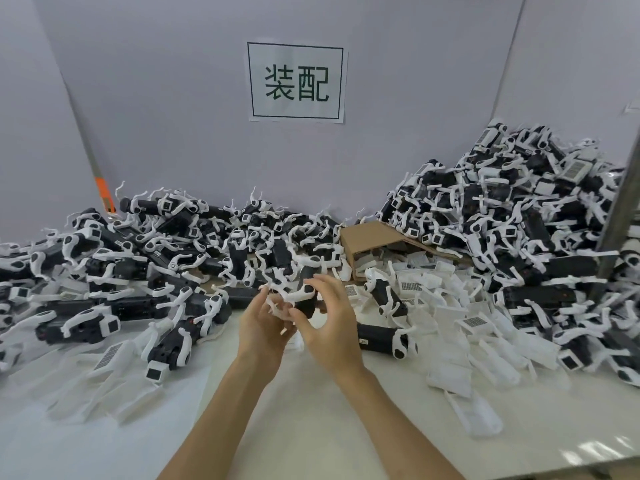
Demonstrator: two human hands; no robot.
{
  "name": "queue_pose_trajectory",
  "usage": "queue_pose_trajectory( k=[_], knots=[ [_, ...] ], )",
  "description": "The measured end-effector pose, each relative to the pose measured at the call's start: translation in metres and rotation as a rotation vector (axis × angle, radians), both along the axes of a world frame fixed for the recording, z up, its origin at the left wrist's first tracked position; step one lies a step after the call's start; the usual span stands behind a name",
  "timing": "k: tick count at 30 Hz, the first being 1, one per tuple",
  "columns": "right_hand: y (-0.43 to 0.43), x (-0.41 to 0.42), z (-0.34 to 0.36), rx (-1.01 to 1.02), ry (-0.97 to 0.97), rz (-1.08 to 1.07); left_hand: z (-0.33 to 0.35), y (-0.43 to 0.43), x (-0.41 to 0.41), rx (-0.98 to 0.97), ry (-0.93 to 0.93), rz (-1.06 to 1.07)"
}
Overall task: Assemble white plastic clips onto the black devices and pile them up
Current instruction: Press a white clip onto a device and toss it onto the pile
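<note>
A: Here we are over the worktop [311,438], and both your hands are up at dead centre. Your left hand [261,329] sits on the nine o'clock side of the piece, its grip pinching a white clip [281,308] between curled fingers.

B: And your right hand [332,327] meets it from three o'clock. That grip is curled round the black device [306,308], fingers arched over the top, thumb low. A white cap shows at the device's upper end. It's blurred there, so whether the clip is seated on the body, I cannot tell.

A: Look to nine and ten o'clock: a broad left pile [131,258] of black devices wearing white clips, spilling to the frame's edge.

B: Bigger one at two o'clock. That right pile [502,216] climbs against the wall, the tallest heap on the worktop.

A: Between the two, at one o'clock from your hands, a cardboard box [370,237] lies tipped among the parts.

B: Below it, at three o'clock, loose white parts [440,306] lie heaped, some with barcode labels. A lone device [377,337] lies flat just beside your right hand, at four o'clock.

A: More white pieces [114,382] at eight o'clock, flat on the worktop.

B: And straight up at twelve o'clock, a paper sign [296,83] with two printed characters is stuck to the grey wall [173,116].
</note>
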State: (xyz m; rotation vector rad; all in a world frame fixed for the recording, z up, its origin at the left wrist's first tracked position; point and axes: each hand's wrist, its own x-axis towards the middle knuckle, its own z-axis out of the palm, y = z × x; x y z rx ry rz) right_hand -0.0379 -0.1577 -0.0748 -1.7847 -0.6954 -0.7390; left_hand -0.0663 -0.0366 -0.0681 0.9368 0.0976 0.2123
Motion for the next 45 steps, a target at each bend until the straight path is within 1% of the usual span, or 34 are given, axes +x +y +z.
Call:
queue_pose_trajectory(
  k=[3, 6, 9, 11, 13, 16, 17, 19, 20, 21, 23, 26, 28, 31, 33, 35, 37, 38, 40, 41, 43, 45],
  knots=[
    [0.003, -0.004, 0.002, 0.088, -0.067, -0.021, 0.001, 0.002, 0.0, 0.08, 0.047, 0.102],
    [0.003, -0.004, 0.002, 0.034, -0.068, 0.069, 0.002, 0.002, 0.001, 0.078, 0.063, 0.087],
    [0.005, -0.004, 0.001, -0.034, 0.029, 0.201, 0.002, 0.002, -0.001, 0.053, 0.047, 0.039],
    [0.007, -0.005, -0.001, 0.002, 0.114, 0.259, 0.004, 0.001, -0.001, 0.094, 0.024, 0.065],
    [0.01, -0.005, -0.004, -0.006, 0.231, 0.268, 0.004, 0.001, 0.0, 0.106, 0.013, 0.127],
    [0.014, -0.004, -0.012, -0.178, 0.367, 0.206, 0.005, 0.009, 0.001, 0.037, 0.038, 0.256],
    [0.014, -0.002, -0.014, -0.3, 0.405, 0.178, 0.006, 0.013, 0.0, 0.012, 0.043, 0.284],
    [0.013, 0.0, -0.019, -0.595, 0.394, 0.101, 0.005, 0.018, 0.0, -0.009, 0.051, 0.312],
    [0.013, 0.001, -0.021, -0.653, 0.37, 0.071, 0.004, 0.02, 0.0, -0.013, 0.053, 0.317],
    [0.013, 0.0, -0.023, -0.628, 0.365, 0.056, 0.004, 0.02, 0.001, -0.013, 0.057, 0.318],
    [0.011, 0.001, -0.023, -0.499, 0.396, 0.034, 0.003, 0.019, 0.002, -0.017, 0.068, 0.306],
    [0.009, 0.004, -0.018, -0.342, 0.413, 0.003, 0.004, 0.017, 0.005, -0.083, 0.096, 0.31],
    [0.011, 0.003, -0.014, -0.169, 0.392, 0.005, 0.003, 0.018, 0.006, -0.136, 0.13, 0.342],
    [0.011, 0.002, -0.007, 0.074, 0.293, -0.022, 0.001, 0.017, 0.007, -0.165, 0.153, 0.351],
    [0.008, 0.002, -0.003, 0.175, 0.283, -0.034, 0.0, 0.015, 0.008, -0.205, 0.153, 0.328],
    [0.005, 0.003, 0.0, 0.253, 0.314, -0.023, 0.001, 0.013, 0.008, -0.235, 0.14, 0.283],
    [0.003, 0.004, 0.003, 0.345, 0.409, 0.056, 0.002, 0.008, 0.009, -0.148, 0.16, 0.251],
    [0.002, 0.005, 0.006, 0.427, 0.507, 0.158, 0.001, 0.006, 0.009, -0.071, 0.183, 0.25],
    [0.002, 0.003, 0.012, 0.671, 0.741, 0.48, 0.0, 0.002, 0.008, 0.051, 0.198, 0.254],
    [0.001, 0.002, 0.014, 0.759, 0.814, 0.599, 0.001, -0.001, 0.007, 0.092, 0.188, 0.245],
    [-0.001, 0.002, 0.016, 0.796, 0.865, 0.683, 0.001, -0.004, 0.005, 0.181, 0.147, 0.21],
    [-0.002, 0.001, 0.017, 0.786, 0.868, 0.655, 0.001, -0.007, 0.004, 0.246, 0.105, 0.188]
  ],
)
